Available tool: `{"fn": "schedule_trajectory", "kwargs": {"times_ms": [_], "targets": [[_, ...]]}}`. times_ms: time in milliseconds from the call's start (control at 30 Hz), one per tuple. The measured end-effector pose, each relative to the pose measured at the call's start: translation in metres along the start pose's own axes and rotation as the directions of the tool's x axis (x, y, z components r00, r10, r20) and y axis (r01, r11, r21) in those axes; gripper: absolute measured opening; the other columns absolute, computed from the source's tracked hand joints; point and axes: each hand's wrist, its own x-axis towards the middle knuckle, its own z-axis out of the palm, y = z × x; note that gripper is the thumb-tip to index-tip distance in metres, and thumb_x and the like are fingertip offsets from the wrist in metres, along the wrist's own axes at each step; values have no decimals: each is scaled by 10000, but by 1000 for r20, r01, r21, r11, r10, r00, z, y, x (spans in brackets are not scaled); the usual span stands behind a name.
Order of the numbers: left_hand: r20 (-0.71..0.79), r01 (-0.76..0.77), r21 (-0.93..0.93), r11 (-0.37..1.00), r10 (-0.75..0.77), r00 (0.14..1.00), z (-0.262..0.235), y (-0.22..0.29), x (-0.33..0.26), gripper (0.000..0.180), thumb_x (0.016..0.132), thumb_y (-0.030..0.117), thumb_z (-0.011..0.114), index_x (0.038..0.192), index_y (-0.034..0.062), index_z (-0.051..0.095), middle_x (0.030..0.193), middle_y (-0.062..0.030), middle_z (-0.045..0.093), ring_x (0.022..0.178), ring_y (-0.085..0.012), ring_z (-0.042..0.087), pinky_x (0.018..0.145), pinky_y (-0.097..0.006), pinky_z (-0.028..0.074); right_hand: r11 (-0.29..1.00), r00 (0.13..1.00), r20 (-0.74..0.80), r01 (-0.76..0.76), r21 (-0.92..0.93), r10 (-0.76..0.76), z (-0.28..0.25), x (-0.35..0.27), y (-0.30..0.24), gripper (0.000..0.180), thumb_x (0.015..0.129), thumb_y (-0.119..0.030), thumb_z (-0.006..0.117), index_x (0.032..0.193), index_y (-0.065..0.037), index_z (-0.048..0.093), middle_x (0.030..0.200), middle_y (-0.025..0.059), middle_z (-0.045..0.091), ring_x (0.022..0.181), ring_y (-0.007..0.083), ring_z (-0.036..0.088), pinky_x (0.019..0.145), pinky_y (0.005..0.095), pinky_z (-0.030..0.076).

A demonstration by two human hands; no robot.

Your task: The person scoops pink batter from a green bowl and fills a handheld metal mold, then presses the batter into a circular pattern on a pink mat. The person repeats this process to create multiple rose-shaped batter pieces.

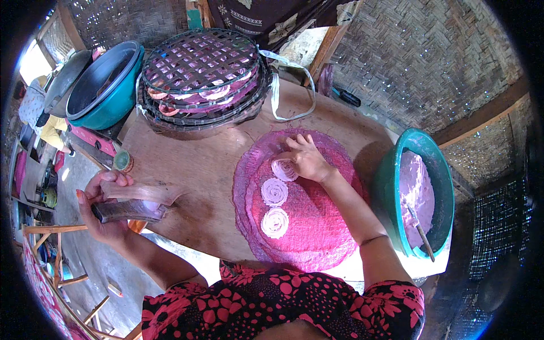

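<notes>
My left hand (pixel 105 207), at the left of the table, is closed around a two-part wooden press (pixel 141 195). Its jaws are spread apart, with pale purple dough (pixel 152 205) between them. My right hand (pixel 309 158) is over a round pink cloth (pixel 317 226), fingers spread, at the edge of the farthest dough rosette (pixel 283 169). Part of that rosette is hidden by the hand. Nearer me, a second coiled rosette (pixel 275 192) and a paler third one (pixel 275 222) lie in a row on the cloth.
A green basin (pixel 405 238) of purple dough with a wooden-handled tool (pixel 424 238) stands at the right. Stacked woven trays (pixel 198 62) holding rosettes sit at the back left. Beside them is a teal tub (pixel 107 107). A small green cup (pixel 122 161) stands near my left hand. Another person (pixel 42 113) is far left.
</notes>
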Motion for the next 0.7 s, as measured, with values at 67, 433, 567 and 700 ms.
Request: {"fn": "schedule_trajectory", "kwargs": {"times_ms": [67,433,567,700], "targets": [[-2,26,-4,1000,-26,1000,3,3,2,676,1030,476,260,1045,-103,609,883,-220,589,863,-304,578,826,-436,475,1000,993,-118,-26,-2,26,-9,-1,-4,418,723,-76,679,1096,-251,749,1227,58,541,1081,269,479,944,419,369],[488,187,-426,885,51,872,68,21,19,741,1014,600,247,618,56,559,477,-114,531,386,-288,513,466,-448,483,990,981,-145,-124,64,132,-17,-16,-9,489,780,17,563,1164,-240,723,1335,93,527,1133,315,489,954,444,378],[702,463,-554,692,89,706,87,6,28,848,988,670,181,660,8,597,624,-204,643,593,-395,670,645,-542,531,989,985,99,-142,-33,145,-15,-15,-15,413,881,-75,542,1196,-288,704,1384,110,497,1170,315,484,958,440,373],[733,604,-577,550,22,680,111,-3,33,787,971,699,180,759,47,565,663,-134,602,616,-341,602,710,-531,476,619,979,25,-149,771,204,-57,-49,-43,568,990,-489,502,1396,-92,521,1490,177,402,1371,325,362,1136,482,262]]}}
